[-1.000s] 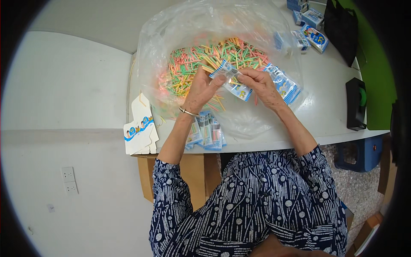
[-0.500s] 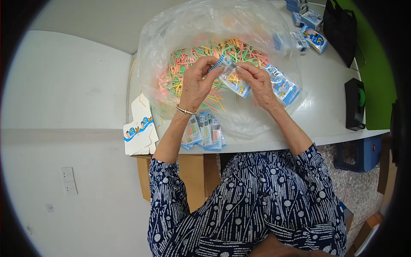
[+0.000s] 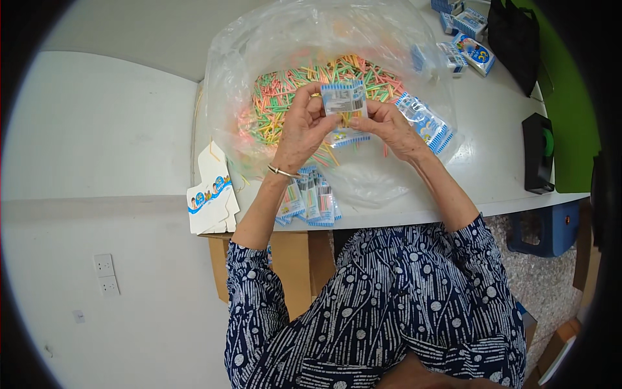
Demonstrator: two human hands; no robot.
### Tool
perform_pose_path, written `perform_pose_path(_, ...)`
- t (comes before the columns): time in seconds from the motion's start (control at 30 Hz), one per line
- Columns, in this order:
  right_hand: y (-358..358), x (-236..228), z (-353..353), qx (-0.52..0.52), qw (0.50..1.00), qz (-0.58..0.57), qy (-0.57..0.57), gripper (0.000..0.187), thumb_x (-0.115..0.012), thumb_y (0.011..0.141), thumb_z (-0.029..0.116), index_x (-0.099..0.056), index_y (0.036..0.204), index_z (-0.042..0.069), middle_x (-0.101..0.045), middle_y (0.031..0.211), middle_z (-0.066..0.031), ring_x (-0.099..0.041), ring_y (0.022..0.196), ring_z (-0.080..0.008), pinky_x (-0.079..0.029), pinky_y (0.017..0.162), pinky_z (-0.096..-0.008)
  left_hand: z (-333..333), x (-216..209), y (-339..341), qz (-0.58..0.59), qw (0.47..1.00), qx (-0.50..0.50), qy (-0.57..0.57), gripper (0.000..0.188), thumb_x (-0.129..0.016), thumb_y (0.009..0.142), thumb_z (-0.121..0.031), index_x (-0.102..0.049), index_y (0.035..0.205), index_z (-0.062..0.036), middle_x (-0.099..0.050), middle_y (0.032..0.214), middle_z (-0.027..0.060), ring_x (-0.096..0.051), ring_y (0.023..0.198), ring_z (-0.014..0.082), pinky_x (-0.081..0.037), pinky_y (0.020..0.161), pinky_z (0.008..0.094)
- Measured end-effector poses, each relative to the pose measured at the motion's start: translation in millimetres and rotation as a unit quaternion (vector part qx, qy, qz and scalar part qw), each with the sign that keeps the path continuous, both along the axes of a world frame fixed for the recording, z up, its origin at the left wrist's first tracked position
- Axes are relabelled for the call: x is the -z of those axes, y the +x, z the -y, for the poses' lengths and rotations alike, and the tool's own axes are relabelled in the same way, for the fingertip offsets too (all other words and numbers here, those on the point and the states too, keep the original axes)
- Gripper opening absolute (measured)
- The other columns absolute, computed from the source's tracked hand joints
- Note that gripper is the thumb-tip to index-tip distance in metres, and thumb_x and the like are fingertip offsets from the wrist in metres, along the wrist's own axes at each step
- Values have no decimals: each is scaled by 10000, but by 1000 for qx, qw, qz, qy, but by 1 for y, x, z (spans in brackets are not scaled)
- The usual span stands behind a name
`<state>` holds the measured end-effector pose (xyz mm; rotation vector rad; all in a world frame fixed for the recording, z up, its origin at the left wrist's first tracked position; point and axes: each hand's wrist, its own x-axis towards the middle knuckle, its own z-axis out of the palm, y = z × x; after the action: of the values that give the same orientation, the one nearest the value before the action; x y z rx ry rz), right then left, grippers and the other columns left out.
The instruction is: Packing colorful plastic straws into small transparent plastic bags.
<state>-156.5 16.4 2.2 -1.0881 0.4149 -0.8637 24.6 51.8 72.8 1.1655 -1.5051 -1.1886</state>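
Between my two hands is a small clear packet point(image 3: 344, 98) with blue-and-white printing and striped ends; several coloured sticks show through it. My left hand point(image 3: 303, 126) pinches its left edge and my right hand point(image 3: 392, 129) grips its right side, thumbs close together. Below them spreads a big clear plastic bag point(image 3: 372, 185), its mouth wide, heaped with thin pink, green and yellow sticks point(image 3: 275, 94). Filled packets point(image 3: 312, 200) lie overlapped at the table's front edge, near my left wrist. Flat blue-and-white packets point(image 3: 424, 123) are stacked beside my right hand.
Flattened white printed cartons point(image 3: 210, 201) sit at the table's left corner. Small blue-and-white boxes point(image 3: 474, 55) stand at the back right, beside a black bag point(image 3: 514, 42). A black tape dispenser point(image 3: 536, 152) is at the right edge. A blue stool point(image 3: 543, 230) stands below.
The packet has turned from a slant to nearly upright, its printed face now showing. My right thumb has shifted down and left across it, nearer my left thumb.
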Motion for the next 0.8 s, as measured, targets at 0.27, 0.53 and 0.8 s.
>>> perform_pose_path(0.27, 3, 5, 5, -31, 996, -75, -26, 327, -666, 876, 211, -606, 1133, 19, -660, 1027, -40, -609, 931, -87, -471, 832, -234, -1, 11, -6, 7, 1000, -27, -13, 470, -623, 835, 32, -395, 1241, -32, -624, 1082, 89, -601, 993, 135, -479, 865, 270)
perform_pose_path(0.53, 4, 7, 5, -42, 996, -71, -33, 356, -658, 881, 198, -591, 1170, 1, -657, 1048, -39, -608, 938, -87, -475, 841, -237, 0, 12, -5, 5, 999, -36, -31, 490, -625, 811, 40, -400, 1240, -35, -613, 1083, 84, -598, 991, 138, -479, 863, 277)
perform_pose_path(0.8, 3, 6, 3, -35, 994, -80, -65, 225, -691, 847, 228, -696, 962, 36, -625, 760, 46, -493, 650, -11, -374, 567, -196, 3, 0, -4, 20, 998, -43, 45, 481, -684, 781, -29, -457, 1204, -49, -614, 1038, 67, -600, 958, 127, -479, 845, 259)
